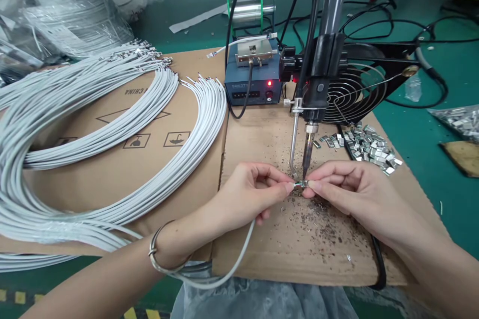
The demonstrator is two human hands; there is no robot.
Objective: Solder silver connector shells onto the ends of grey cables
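Observation:
My left hand (pixel 258 189) pinches the end of a white cable (pixel 239 257), which loops down below the wrist. Between thumb and fingers of my right hand (pixel 346 187) is a small metal connector (pixel 305 184), held end to end with the cable's stripped wires. Just above the joint stands the tip of a soldering iron (pixel 307 154), mounted upright on a stand; whether it touches the metal I cannot tell. Beside the iron, a thin solder feed tube (pixel 294 144) bends down close to my left fingertips.
Bundles of white cables (pixel 202 124) cover the cardboard (pixel 179 169) at left. Behind are a blue control box (pixel 252 82) with a red light, a solder spool (pixel 245 12) and a black fan (pixel 355 89). Loose metal connectors (pixel 370 147) lie at right. Dark specks dot the cardboard.

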